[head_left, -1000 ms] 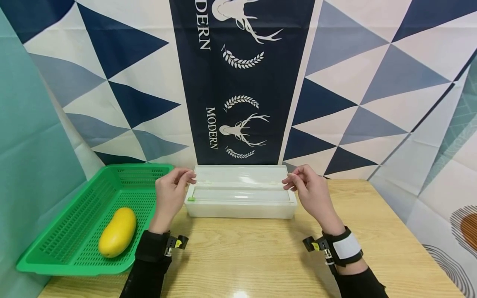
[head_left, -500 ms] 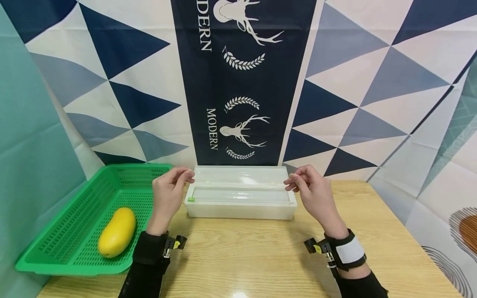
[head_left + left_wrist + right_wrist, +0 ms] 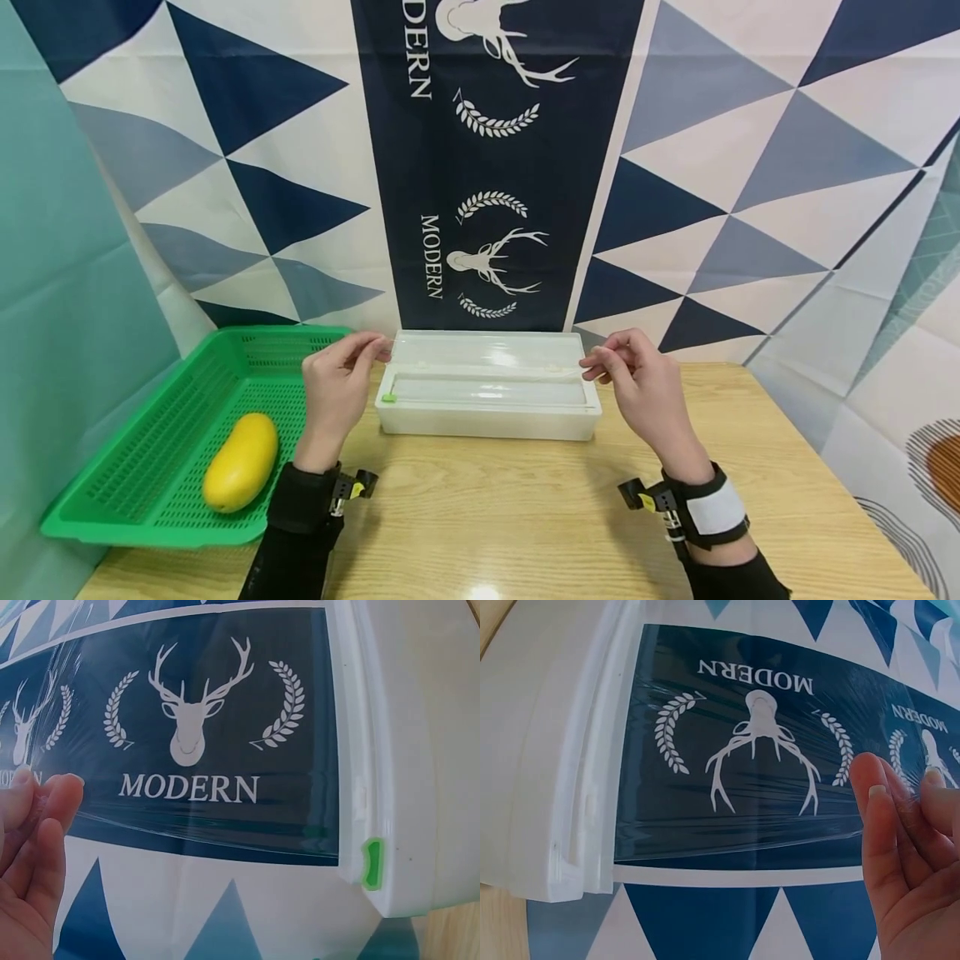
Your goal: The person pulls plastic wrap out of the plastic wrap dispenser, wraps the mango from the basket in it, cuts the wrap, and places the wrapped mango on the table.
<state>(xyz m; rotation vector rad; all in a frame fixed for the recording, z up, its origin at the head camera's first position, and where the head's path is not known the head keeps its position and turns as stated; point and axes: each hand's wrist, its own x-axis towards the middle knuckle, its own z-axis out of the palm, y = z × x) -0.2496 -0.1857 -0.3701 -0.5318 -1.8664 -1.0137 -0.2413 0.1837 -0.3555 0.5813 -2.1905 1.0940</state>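
A white cling film dispenser (image 3: 487,423) stands at the back of the table, with a green slider (image 3: 388,398) at its left end. Clear cling film (image 3: 240,831) stretches from it towards my hands, faintly creased and see-through. My left hand (image 3: 335,400) pinches one corner between thumb and fingers, above the dispenser's left end. Opposite, my right hand (image 3: 651,400) holds the other corner with its fingertips, beside the right end. The right wrist view shows the film (image 3: 727,834) drawn taut towards that hand. In the head view its edges are hard to make out.
To the left sits a green plastic basket (image 3: 135,533) with a yellow mango-like fruit (image 3: 240,462) in it. A patterned cloth (image 3: 480,167) hangs right behind the dispenser. Bare wood of the table (image 3: 487,508) lies in front.
My hands have drawn slightly apart, the left a little to the left and the right a little to the right, both keeping the film. The dispenser has stayed in place.
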